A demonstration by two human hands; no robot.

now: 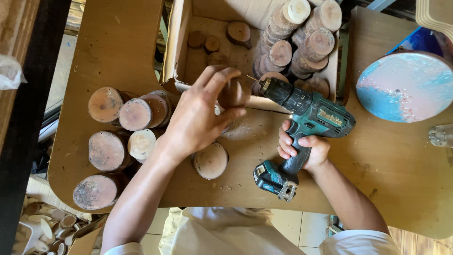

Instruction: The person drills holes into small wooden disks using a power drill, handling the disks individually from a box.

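A: Lower middle of the frame: right hand (302, 148), grip clamped on the drill (302, 111).

B: Left hand (200, 118), grip pinching a wood disc (232, 93) at centre, fingers beside the bit; a slip could hurt.

A: Room?

B: Tight: log slices (134, 114) left, cardboard box (181, 52) above, counter (401, 165) edge near.

An open brown cardboard box (181, 52) stands at the far side of my surface (391, 160), its flaps folded out. A second cardboard box (85, 238) sits on the floor, lower left. The drill (302, 118) bears a small white label.
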